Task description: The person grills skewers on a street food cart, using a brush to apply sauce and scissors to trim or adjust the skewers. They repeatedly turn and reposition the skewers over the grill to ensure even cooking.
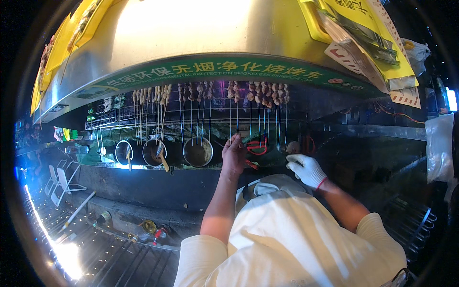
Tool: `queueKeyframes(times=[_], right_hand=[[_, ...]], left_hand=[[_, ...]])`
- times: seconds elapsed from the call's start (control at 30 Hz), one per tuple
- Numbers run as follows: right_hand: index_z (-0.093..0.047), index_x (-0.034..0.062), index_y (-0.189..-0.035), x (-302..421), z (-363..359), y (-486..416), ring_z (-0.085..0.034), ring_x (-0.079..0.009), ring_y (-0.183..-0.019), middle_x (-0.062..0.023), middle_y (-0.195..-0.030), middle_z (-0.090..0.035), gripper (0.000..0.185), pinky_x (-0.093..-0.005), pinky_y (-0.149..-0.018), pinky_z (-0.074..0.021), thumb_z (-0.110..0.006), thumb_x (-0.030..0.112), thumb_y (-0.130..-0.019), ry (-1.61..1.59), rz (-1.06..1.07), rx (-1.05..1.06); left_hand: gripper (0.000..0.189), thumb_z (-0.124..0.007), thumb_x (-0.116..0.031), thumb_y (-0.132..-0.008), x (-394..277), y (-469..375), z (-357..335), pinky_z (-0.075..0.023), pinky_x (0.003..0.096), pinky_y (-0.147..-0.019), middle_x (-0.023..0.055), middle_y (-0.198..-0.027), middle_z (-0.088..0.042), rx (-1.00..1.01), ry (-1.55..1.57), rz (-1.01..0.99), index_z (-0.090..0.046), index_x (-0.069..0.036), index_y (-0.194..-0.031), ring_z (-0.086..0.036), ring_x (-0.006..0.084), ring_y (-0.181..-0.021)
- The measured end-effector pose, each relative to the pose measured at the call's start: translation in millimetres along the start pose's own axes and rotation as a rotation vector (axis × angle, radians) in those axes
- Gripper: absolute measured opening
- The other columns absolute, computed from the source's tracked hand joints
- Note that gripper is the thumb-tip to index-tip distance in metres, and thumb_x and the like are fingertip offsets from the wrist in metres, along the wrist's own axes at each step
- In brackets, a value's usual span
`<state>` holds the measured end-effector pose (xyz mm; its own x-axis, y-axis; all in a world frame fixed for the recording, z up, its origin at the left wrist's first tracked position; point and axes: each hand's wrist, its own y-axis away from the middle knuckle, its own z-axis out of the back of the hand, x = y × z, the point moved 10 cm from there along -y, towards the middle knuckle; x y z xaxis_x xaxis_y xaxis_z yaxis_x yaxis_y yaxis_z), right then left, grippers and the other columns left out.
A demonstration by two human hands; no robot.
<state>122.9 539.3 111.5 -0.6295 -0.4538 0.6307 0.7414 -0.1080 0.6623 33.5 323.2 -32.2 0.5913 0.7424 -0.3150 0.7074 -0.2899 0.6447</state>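
My bare left hand [235, 154] pinches the lower end of a thin metal skewer [237, 120] between thumb and fingertips. Meat pieces [235, 92] sit at the far end of that skewer, over the grill grate [222, 104]. Further right, my right hand [304, 170] wears a white knit glove and hovers below another group of meat skewers [267, 93], its fingers slightly apart with nothing seen between them. Red-handled scissors [257, 147] lie between my two hands. To the left, more skewers [195, 91] and thinner skewers with pale meat [152, 95] lie across the grill.
A metal hood with a green sign [215, 70] overhangs the grill. Steel pots [197, 152] stand along the front ledge, two holding wooden-handled brushes [163, 158]. Yellow packets and paper bags [369, 43] sit on the hood's right. White folding chairs [64, 183] and bottles [160, 233] are at lower left.
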Motion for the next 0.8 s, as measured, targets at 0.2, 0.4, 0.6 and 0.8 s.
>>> queueKeyframes(times=[0.2,0.4,0.6,0.8], right_hand=[[-0.065,-0.0008,-0.122,-44.2,13.0,12.8,-0.069,-0.023,-0.092,-0.019,-0.108,-0.071,0.038,-0.0343,-0.081,-0.0528,-0.064,0.023,-0.092,0.004,-0.031,-0.054],[-0.066,0.0006,-0.121,-47.9,10.0,9.9,-0.069,-0.0238,-0.096,-0.0185,-0.109,-0.07,0.037,-0.0341,-0.084,-0.052,-0.064,0.023,-0.091,-0.05,-0.043,-0.058],[-0.066,0.0009,-0.12,-66.6,8.1,4.1,-0.066,-0.0288,-0.107,-0.0192,-0.113,-0.069,0.038,-0.0369,-0.092,-0.0498,-0.064,0.025,-0.091,-0.035,0.013,-0.084],[-0.066,0.0011,-0.119,-78.4,13.0,7.3,-0.067,-0.0289,-0.105,-0.0195,-0.112,-0.069,0.037,-0.0373,-0.091,-0.0499,-0.064,0.025,-0.091,-0.04,-0.043,-0.094]], left_hand=[[0.019,-0.067,-0.012,-0.094,12.4,11.5,-8.1,-0.0453,0.0254,-0.071,-0.002,-0.092,-0.061,-0.092,-0.102,0.064,-0.061,-0.009,-0.111,-0.057,0.0102,-0.08],[0.022,-0.065,-0.007,-0.094,28.9,-1.0,-12.0,-0.0491,0.0307,-0.086,0.003,-0.105,-0.064,0.017,-0.034,0.06,-0.059,-0.004,-0.115,-0.061,0.0144,-0.092],[0.007,-0.06,-0.009,-0.097,30.0,4.7,-33.7,-0.0476,0.0245,-0.067,-0.0051,-0.08,-0.054,0.035,-0.001,0.131,-0.058,-0.009,-0.103,-0.052,0.0067,-0.067],[0.009,-0.062,-0.009,-0.096,33.0,-1.0,-22.7,-0.0464,0.023,-0.06,-0.0042,-0.081,-0.058,0.018,0.117,0.161,-0.06,-0.011,-0.104,-0.053,0.0071,-0.064]])
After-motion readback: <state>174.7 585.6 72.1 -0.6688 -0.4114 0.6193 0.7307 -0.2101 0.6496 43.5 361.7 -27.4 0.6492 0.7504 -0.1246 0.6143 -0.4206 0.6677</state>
